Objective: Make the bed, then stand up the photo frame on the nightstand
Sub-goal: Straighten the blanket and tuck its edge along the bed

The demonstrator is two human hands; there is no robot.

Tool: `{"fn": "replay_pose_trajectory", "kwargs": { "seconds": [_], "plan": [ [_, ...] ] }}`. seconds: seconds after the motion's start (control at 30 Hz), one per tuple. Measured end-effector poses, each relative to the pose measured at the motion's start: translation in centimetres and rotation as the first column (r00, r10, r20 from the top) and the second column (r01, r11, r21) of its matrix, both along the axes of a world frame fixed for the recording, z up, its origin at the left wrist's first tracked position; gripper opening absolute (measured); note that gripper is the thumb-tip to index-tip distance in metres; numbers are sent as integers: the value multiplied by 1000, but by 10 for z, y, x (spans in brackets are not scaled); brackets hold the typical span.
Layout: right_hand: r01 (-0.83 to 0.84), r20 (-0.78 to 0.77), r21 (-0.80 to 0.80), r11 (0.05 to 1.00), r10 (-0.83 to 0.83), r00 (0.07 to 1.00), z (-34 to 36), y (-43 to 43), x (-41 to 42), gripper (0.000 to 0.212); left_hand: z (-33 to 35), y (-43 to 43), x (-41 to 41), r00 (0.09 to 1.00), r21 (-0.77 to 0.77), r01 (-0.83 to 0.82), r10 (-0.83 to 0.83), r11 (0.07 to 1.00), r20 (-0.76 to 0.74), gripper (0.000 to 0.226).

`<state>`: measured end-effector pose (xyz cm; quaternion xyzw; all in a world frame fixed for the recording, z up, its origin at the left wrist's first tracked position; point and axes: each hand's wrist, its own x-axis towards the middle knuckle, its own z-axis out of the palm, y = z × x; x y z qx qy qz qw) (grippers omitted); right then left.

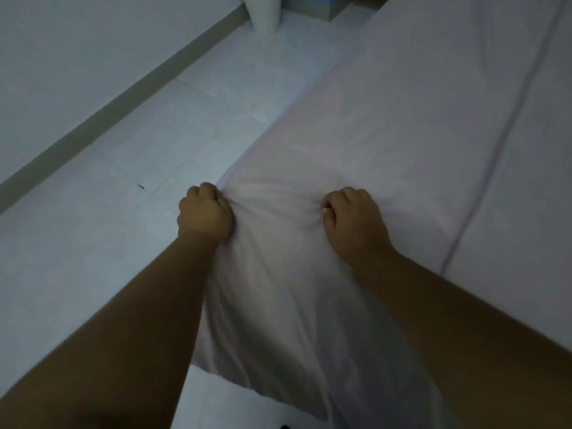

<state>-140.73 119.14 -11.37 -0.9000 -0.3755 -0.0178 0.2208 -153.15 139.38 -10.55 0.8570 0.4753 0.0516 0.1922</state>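
Observation:
A white bed sheet [387, 125] covers the bed and hangs over its left side toward the floor. My left hand [205, 213] is fisted on the sheet's hanging edge, with creases fanning out from the grip. My right hand [356, 221] is fisted on a bunch of the same sheet a little further in, near the mattress edge. The cloth between my hands is wrinkled and pulled taut. A long seam or fold line [495, 144] runs down the bed top on the right. No photo frame or nightstand top shows.
Pale tiled floor [154, 150] lies left of the bed, bounded by a wall with a grey skirting board [102, 116]. A white cylindrical object [263, 13] stands on the floor at the top. A blue box-like object [315, 6] sits beside it.

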Motion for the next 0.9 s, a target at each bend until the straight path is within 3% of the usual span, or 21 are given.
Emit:
{"fn": "replay_pose_trajectory", "kwargs": {
  "seconds": [0.07, 0.27, 0.43, 0.6, 0.77, 0.9],
  "plan": [
    [29, 31, 3, 1000, -29, 999, -2, 13, 5, 24, -5, 9, 16, 998, -32, -54, 55, 998, 23, 37],
    [88, 31, -73, 993, -86, 996, -10, 43, 13, 39, -15, 29, 37, 991, -6, 133, -133, 991, -30, 51],
    [51, -50, -150, 987, -59, 997, -6, 62, 15, 50, -12, 57, 26, 998, 1, 47, -47, 999, -37, 51],
    [35, -63, -137, 990, -44, 997, -5, 67, 37, 49, -12, 76, 40, 987, -139, 86, -103, 987, -120, 54],
    [39, -64, -165, 985, -51, 997, -9, 78, 75, 58, 7, 66, 103, 988, -222, 131, -146, 966, -56, 68],
    [34, -82, -228, 973, -55, 995, -7, 90, 107, 54, 3, 70, 149, 979, -178, 179, -193, 968, -68, 64]
  ]
}}
